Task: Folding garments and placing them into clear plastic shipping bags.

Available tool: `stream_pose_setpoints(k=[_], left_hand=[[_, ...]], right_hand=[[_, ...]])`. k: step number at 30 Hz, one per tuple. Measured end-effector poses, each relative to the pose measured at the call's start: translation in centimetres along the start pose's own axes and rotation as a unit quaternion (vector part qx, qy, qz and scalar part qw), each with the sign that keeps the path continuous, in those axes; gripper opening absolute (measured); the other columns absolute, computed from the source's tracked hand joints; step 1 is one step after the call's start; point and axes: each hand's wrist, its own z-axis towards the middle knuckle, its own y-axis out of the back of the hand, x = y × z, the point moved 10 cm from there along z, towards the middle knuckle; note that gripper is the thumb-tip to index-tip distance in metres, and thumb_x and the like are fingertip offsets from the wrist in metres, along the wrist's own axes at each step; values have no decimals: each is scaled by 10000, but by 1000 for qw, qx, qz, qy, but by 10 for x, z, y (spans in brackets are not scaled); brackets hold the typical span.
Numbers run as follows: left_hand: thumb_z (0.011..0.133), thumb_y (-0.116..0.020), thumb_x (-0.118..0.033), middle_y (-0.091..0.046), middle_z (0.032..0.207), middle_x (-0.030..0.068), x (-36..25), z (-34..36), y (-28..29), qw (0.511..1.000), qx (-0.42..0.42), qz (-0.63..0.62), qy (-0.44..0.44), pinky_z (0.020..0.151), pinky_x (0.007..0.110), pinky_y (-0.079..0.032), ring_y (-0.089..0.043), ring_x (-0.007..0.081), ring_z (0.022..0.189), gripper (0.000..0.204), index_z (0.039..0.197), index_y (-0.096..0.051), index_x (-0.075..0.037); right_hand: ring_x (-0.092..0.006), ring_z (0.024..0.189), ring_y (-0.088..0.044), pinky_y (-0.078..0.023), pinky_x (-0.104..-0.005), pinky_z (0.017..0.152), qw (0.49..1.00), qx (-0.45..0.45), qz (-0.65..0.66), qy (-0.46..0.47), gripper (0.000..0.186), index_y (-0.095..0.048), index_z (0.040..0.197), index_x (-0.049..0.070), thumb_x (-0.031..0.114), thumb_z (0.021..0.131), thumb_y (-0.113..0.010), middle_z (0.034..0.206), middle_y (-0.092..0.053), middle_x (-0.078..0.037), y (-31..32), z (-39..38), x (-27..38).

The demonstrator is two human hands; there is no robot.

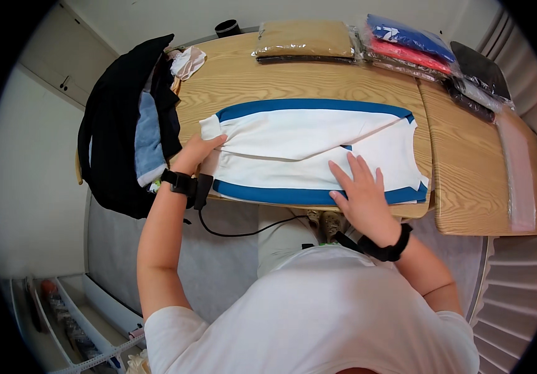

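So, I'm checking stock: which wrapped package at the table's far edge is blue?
The blue package, lying on top of the pinkish-red package; the tan package sits left of both.

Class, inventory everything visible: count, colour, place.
garment: one, white-blue, table centre
tabletops: two, wood-brown, centre and right
clothing pile: one, mostly black, left
container: one, black, far edge
bagged items: several, mixed colours, far side
long package: one, pinkish, right
cable: one, black, below table
divided bin: one, whitish, lower left
curtain: count unclear, pale, right
wrist straps: two, black, wrists
shirt: one, white, bottom
left hand: one, bare, garment's left
right hand: one, bare, over garment
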Motion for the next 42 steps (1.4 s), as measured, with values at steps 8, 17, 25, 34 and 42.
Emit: stream_pose_setpoints(k=[8, 17, 25, 34, 42], left_hand=[[876, -616, -306, -561, 681, 9, 29, -24, -13, 959, 22, -284, -4, 442, 262, -398, -540, 118, 549, 286, 956, -589, -32], [907, -557, -378, -650, 826, 34, 97, -79, -39, 902, -15, -429, 45, 584, 237, -458, -598, 101, 671, 320, 960, -600, -65], [871, -605, -396, -663, 879, 58, 89, -75, -46, 910, 6, -412, 56, 592, 260, -479, -624, 134, 710, 419, 1019, -615, -4], [846, -666, -222, -643, 960, 45, 44, -87, -27, 912, -49, -399, -80, 713, 247, -456, -597, 113, 809, 360, 1111, -575, 4], [845, -636, -147, -617, 1053, 109, 22, -92, -33, 925, -84, -345, -135, 832, 316, -459, -586, 203, 948, 293, 1078, -562, 15]], right_hand=[[-267, 1331, -324, -219, -556, 1051, 998, 10, -27, 54, 454, -502, 1300, 265, 329, 857, -579, 1425, -373, -106, -7, 4, -26], [-282, 1315, -354, -230, -554, 1055, 999, 43, -11, 6, 459, -498, 1282, 142, 145, 835, -599, 1399, -403, -132, 14, 13, -2], [-348, 1329, -297, -216, -615, 1026, 993, -62, 0, 104, 520, -410, 1369, 215, 349, 884, -542, 1428, -356, -141, -1, 53, 76], [-375, 1386, -151, -169, -649, 1028, 991, 117, -21, 65, 587, -369, 1404, 247, 444, 874, -523, 1498, -223, -137, -46, 50, 50], [-379, 1386, -147, -162, -657, 1027, 992, 106, -21, 60, 580, -376, 1398, 247, 436, 873, -534, 1498, -222, -139, -45, 51, 54]])
